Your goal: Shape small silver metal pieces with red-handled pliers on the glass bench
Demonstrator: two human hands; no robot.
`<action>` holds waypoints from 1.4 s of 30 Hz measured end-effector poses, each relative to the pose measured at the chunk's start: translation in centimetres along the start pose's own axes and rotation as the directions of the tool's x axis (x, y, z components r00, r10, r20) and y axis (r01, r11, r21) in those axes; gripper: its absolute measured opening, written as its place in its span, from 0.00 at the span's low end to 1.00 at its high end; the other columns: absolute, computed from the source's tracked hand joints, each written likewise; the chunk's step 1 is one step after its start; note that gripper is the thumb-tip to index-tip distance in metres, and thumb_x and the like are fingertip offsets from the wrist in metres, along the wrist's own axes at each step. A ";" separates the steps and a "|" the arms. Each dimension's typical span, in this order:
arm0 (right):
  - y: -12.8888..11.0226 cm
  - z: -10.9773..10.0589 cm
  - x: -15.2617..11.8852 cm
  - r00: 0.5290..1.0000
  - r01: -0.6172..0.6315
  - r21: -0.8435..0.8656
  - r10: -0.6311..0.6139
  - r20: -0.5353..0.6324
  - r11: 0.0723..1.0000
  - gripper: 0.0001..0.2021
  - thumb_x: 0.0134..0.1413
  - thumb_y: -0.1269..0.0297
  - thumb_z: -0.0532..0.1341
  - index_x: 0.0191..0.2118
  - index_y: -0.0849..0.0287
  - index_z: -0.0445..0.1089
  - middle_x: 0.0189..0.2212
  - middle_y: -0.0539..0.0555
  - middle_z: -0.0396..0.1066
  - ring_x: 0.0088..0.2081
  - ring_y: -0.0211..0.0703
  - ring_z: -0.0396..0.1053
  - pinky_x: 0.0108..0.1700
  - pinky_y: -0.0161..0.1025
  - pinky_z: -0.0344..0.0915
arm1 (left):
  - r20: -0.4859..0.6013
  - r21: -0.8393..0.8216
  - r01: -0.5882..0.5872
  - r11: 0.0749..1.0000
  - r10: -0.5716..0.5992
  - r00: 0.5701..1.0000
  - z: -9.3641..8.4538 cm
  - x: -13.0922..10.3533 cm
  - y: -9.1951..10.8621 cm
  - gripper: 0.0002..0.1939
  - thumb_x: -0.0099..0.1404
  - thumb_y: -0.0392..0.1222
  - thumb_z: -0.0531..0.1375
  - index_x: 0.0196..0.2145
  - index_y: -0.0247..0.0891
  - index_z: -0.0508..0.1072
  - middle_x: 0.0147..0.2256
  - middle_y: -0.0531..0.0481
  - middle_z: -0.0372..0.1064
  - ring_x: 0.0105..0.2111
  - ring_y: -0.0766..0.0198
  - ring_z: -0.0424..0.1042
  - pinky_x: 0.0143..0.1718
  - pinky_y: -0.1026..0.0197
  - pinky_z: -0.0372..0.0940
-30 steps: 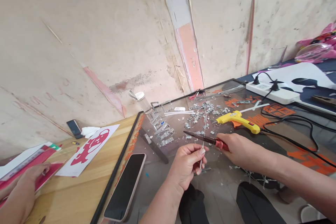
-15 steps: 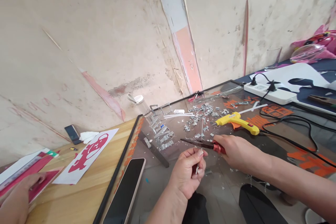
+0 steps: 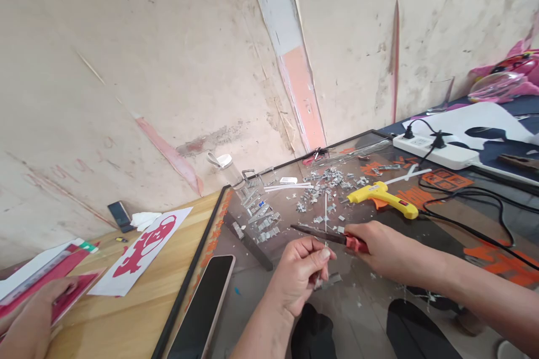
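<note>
I see, before the yellow glue gun (image 3: 381,195), a left hand (image 3: 301,272) pinching a thin white strip (image 3: 325,210), a right hand (image 3: 381,244) gripping red-handled scissors (image 3: 315,232) across it; seemingly cutting, which calls for steadiness

The person's left hand (image 3: 300,269) is bare, with a smooth back and rounded knuckles; its thumb (image 3: 319,259) ends in a small, neat nail. The left forearm (image 3: 267,322) is bare too — sturdy, narrowing towards the wrist. The right hand (image 3: 379,244) is likewise uncovered, its nails hidden from view. The right forearm (image 3: 463,283) looks long and smooth — bare right to the edge of sight.
</note>
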State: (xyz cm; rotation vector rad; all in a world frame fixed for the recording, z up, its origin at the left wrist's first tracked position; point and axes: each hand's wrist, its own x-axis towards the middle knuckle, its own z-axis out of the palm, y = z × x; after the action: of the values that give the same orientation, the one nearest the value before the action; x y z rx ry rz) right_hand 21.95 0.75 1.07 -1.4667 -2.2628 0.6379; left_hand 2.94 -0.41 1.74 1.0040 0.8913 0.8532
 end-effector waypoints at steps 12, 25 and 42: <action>0.0 -0.8 -0.3 0.968 0.014 0.259 -0.078 0.239 0.966 0.08 0.50 0.58 0.54 0.28 0.57 0.62 0.19 0.44 0.55 0.21 0.33 0.49 0.24 0.31 0.50 | 0.043 0.278 -0.154 0.948 0.148 0.988 -0.9 -0.6 0.6 0.13 0.51 0.47 0.66 0.25 0.33 0.73 0.26 0.48 0.71 0.18 0.72 0.62 0.20 0.67 0.52; -0.3 -1.1 -0.4 0.966 -0.005 0.301 -0.073 0.248 0.954 0.08 0.50 0.58 0.55 0.28 0.58 0.62 0.19 0.44 0.56 0.22 0.32 0.49 0.24 0.31 0.51 | 0.040 0.283 -0.158 0.946 0.152 0.987 -0.8 -0.2 0.1 0.14 0.52 0.48 0.65 0.26 0.33 0.73 0.21 0.50 0.68 0.19 0.72 0.61 0.21 0.67 0.51; -0.3 -0.5 -0.1 0.998 -0.011 0.081 0.006 0.064 0.997 0.07 0.51 0.64 0.52 0.25 0.58 0.60 0.19 0.46 0.56 0.22 0.34 0.50 0.25 0.33 0.48 | 0.007 0.185 -0.106 0.977 0.106 0.994 0.2 -0.4 0.0 0.12 0.53 0.46 0.64 0.26 0.32 0.72 0.16 0.53 0.63 0.16 0.74 0.56 0.19 0.68 0.46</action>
State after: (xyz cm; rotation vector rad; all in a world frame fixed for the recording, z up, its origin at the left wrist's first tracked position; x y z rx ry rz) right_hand 22.07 0.69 1.65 -1.4371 -2.2512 0.7801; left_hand 2.97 -0.82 1.87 1.2211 0.9385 0.8727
